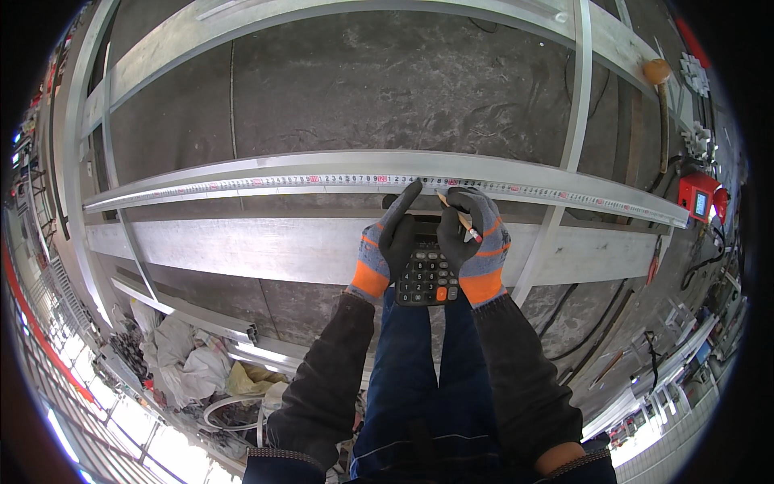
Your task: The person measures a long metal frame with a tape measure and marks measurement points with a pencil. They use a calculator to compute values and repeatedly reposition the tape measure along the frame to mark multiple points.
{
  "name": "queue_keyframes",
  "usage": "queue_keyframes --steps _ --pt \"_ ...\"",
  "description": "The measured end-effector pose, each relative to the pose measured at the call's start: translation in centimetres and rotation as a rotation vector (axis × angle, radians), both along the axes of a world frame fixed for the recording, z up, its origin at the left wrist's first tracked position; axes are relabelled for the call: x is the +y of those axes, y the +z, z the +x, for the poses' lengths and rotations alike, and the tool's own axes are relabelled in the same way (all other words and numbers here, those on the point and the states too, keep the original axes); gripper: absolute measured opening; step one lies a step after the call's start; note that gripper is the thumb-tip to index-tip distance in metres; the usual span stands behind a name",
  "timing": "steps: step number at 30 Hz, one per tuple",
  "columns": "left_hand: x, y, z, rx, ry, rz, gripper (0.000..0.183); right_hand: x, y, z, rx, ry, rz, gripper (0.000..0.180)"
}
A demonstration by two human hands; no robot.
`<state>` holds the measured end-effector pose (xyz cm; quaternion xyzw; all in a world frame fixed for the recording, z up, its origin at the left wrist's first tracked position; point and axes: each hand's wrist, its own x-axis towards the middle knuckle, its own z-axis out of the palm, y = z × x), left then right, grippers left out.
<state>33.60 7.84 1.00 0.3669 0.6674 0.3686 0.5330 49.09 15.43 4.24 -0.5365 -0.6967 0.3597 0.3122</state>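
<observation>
My left hand, in a grey, black and orange glove, points its index finger at the steel measuring tape. The tape lies along a long silvery metal profile. In my right hand, gloved alike, is a pencil, its tip at the tape's lower edge and its eraser towards me. Between my wrists is a black desk calculator, its top partly hidden by the gloves. Its left side meets my left palm; whether that hand grips it is unclear. Behind it runs a wide metal beam.
Crossbars join the metal frame. At right are a mallet, a red device with a lit screen and red-handled pliers. Black cables lie on the floor at right. White sacks are heaped at lower left.
</observation>
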Motion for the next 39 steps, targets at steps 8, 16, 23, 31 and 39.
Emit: queue_keyframes --steps 8,16,23,31,39 --pt "-0.1 -0.2 0.3 0.036 0.043 0.068 0.052 0.0 -0.1 0.0 -0.009 -0.002 0.015 0.028" --pt "0.1 0.0 0.3 0.028 0.045 0.093 0.052 0.2 -0.1 0.3 -0.047 0.055 0.021 0.026" --pt "0.3 0.3 0.6 0.050 0.067 0.157 0.051 0.2 0.1 -0.1 -0.004 -0.005 0.000 0.026" --pt "0.0 0.4 0.4 -0.002 0.056 0.075 0.050 0.2 0.1 -0.1 -0.001 -0.004 0.014 0.027" --pt "0.0 0.3 0.2 0.039 -0.003 0.047 0.053 0.0 1.5 1.2 -0.040 0.067 -0.076 0.027"
